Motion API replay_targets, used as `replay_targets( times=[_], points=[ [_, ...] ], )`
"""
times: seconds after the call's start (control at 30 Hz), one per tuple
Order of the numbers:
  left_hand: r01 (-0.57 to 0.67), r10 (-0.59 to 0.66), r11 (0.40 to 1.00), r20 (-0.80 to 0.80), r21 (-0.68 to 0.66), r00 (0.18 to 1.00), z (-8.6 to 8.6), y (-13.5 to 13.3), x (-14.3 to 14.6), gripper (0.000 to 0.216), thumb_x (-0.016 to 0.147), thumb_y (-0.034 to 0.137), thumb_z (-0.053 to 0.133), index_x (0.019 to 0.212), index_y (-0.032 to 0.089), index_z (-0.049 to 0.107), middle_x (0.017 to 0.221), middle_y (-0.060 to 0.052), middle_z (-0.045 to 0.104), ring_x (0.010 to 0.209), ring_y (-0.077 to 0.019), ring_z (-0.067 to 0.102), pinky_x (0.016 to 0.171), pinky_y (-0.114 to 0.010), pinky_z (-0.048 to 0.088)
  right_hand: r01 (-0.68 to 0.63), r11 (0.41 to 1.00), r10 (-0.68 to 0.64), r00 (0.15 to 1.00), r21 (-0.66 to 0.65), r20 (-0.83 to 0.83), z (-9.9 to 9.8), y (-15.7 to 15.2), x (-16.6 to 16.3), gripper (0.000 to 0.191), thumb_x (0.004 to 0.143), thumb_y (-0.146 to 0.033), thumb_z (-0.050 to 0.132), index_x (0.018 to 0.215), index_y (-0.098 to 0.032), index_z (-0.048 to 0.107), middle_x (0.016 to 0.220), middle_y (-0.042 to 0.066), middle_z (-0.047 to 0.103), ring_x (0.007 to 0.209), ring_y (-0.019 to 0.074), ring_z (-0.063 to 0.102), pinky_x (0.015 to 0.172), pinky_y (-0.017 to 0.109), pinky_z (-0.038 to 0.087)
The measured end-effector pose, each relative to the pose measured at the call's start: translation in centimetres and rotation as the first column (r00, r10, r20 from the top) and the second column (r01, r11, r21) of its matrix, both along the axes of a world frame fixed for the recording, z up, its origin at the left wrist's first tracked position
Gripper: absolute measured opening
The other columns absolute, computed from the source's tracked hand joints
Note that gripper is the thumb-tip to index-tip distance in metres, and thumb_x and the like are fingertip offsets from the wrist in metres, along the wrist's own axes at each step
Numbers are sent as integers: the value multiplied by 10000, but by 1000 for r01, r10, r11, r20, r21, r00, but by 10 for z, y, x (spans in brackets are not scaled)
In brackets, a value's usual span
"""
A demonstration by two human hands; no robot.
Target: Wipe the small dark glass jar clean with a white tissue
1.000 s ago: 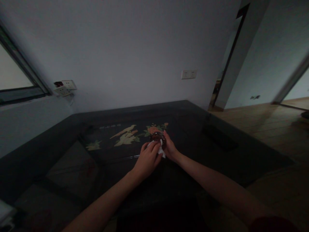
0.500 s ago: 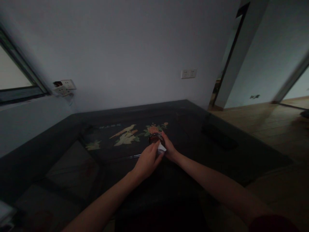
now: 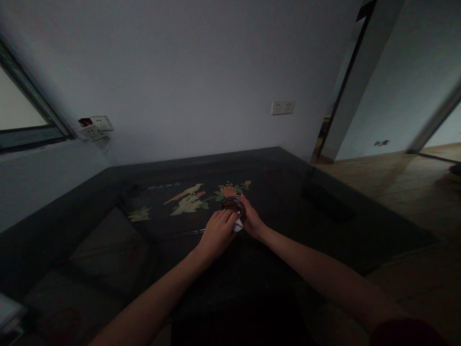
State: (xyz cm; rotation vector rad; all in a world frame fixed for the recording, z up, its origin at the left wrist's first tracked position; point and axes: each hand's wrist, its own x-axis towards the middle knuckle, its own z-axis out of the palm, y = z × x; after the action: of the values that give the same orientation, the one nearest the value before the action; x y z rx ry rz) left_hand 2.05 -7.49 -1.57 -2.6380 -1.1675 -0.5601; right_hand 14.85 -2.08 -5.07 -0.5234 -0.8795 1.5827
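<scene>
Above the dark table [image 3: 288, 192], my right hand [image 3: 253, 220] is wrapped round the right side of a small round glass bowl [image 3: 233, 203], brownish with a shiny rim. A folded white tissue [image 3: 238, 225] is pinched in my left hand [image 3: 219, 231], whose fingertips reach over the bowl's near rim into it. The lower part of the bowl is hidden by both hands, and the dim light blurs its details. Whether its base touches the tabletop I cannot tell.
A bird-and-flower picture [image 3: 189, 203] decorates the tabletop. Wall sockets [image 3: 283, 107] sit on the wall behind it, and more sockets [image 3: 95, 127] hang at the left beside a window [image 3: 21, 105]. A pale object [image 3: 10, 315] shows at the lower left edge.
My left hand has shifted slightly left and turned, its fingers now over the bowl's near rim. Less of the tissue shows. My right hand keeps hold of the bowl.
</scene>
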Motion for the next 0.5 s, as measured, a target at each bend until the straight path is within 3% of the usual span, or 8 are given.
replay_targets(
  times=[0.27, 0.4, 0.5],
  points=[
    [107, -106, 994, 48, -10, 993, -1, 3, -9, 431, 790, 5, 451, 1200, 124, 504, 1143, -139, 647, 1059, -240, 604, 908, -395, 497, 30, 1000, -30, 999, 9, -32, 1, 8, 4, 403, 760, -577, 594, 912, -214, 677, 806, 15, 720, 863, 203, 644, 778, 318, 451],
    [106, -105, 994, 72, -9, 992, -5, 4, -9, 511, 782, -30, 388, 1255, 142, 481, 1217, -132, 625, 1161, -228, 565, 1051, -478, 386, 22, 1000, -22, 999, -15, -32, 2, 8, 7, 401, 730, -585, 619, 904, -229, 678, 788, -2, 718, 786, 190, 639, 718, 306, 452],
    [118, -107, 989, 125, -85, 986, -7, 4, -8, 528, 766, -27, 395, 1261, 136, 486, 1232, -133, 619, 1193, -227, 545, 1096, -498, 333, 46, 999, -46, 999, 2, 4, 3, 6, 6, 394, 727, -578, 625, 899, -228, 681, 770, -4, 713, 762, 185, 636, 722, 305, 449]
  ],
)
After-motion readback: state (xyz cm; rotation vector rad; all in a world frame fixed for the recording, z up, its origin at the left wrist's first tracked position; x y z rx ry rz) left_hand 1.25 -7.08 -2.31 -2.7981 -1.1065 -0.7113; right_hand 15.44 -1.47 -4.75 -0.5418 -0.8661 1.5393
